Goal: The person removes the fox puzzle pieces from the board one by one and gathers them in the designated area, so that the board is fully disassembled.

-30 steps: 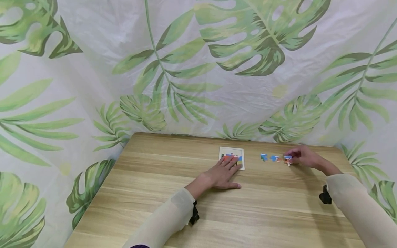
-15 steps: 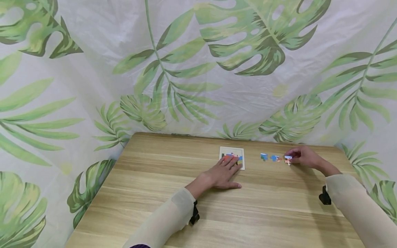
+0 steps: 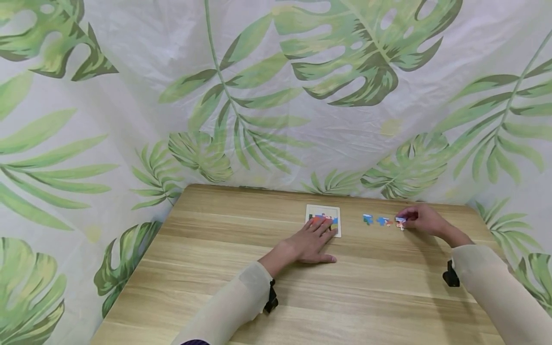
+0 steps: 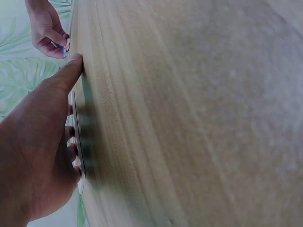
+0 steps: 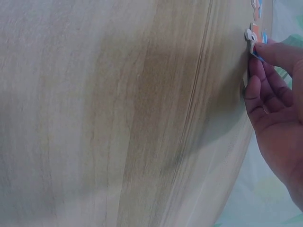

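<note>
My left hand (image 3: 308, 242) lies with spread, straight fingers on a small puzzle board (image 3: 323, 209), a pale-framed tray with a colourful picture partly covered by the fingers. To the right, my right hand (image 3: 424, 221) pinches a puzzle piece (image 3: 400, 223) between thumb and fingers. In the right wrist view this jigsaw piece (image 5: 256, 40) shows orange, white and blue, tilted up at the fingertips close over the table. Two more pieces lie between board and right hand: a blue-green piece (image 3: 367, 219) and a blue piece with red and white (image 3: 384, 221).
The wooden table (image 3: 241, 230) reaches back to a hanging cloth (image 3: 267, 96) printed with green leaves. Black wrist cameras are strapped at the left cuff (image 3: 270, 297) and right cuff (image 3: 451, 274).
The piece in the right hand has tilted slightly at the fingertips. The left hand stays on the board, and the two loose pieces keep their places.
</note>
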Tool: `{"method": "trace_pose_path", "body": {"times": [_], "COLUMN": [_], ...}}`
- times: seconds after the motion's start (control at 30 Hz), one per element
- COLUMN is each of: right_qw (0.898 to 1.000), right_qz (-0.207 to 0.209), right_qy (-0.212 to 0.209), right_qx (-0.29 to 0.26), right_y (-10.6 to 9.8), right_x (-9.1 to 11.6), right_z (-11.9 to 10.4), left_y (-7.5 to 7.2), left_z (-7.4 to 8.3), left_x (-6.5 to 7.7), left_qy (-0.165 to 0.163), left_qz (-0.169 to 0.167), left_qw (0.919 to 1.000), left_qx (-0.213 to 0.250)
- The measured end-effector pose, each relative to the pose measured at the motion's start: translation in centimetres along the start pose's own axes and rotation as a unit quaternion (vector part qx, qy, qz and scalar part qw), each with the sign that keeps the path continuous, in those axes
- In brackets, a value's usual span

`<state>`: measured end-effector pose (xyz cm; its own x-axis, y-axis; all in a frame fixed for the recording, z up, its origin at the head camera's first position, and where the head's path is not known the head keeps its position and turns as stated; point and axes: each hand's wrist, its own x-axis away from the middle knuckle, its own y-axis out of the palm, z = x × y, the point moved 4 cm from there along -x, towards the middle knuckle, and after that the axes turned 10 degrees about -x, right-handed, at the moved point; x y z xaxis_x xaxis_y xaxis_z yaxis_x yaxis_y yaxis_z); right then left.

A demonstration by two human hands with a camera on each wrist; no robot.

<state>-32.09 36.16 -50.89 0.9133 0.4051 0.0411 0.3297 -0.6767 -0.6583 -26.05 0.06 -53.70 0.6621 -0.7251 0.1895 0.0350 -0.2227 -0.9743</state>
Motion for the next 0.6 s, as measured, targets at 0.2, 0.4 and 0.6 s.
{"method": "trace_pose_path", "body": {"times": [0.2, 0.4, 0.6], "right_qw": [1.0, 1.0, 1.0], "right_qz": [0.003, 0.003, 0.009], "right_qy": [-0.004, -0.002, -0.002], "right_qx": [0.001, 0.004, 0.026], "right_y": [0.04, -0.02, -0.19], "right_x": [0.14, 0.27, 0.14], "right_z": [-0.16, -0.32, -0.81], "left_y": [-0.03, -0.05, 0.1], "left_z": [0.05, 0.05, -0.01], "left_x": [0.01, 0.05, 0.13], "left_qy": [0.0, -0.001, -0.002], "left_qz": [0.002, 0.005, 0.001], "left_qw": [1.0, 1.0, 1.0], "left_qx": [0.001, -0.002, 0.007]}}
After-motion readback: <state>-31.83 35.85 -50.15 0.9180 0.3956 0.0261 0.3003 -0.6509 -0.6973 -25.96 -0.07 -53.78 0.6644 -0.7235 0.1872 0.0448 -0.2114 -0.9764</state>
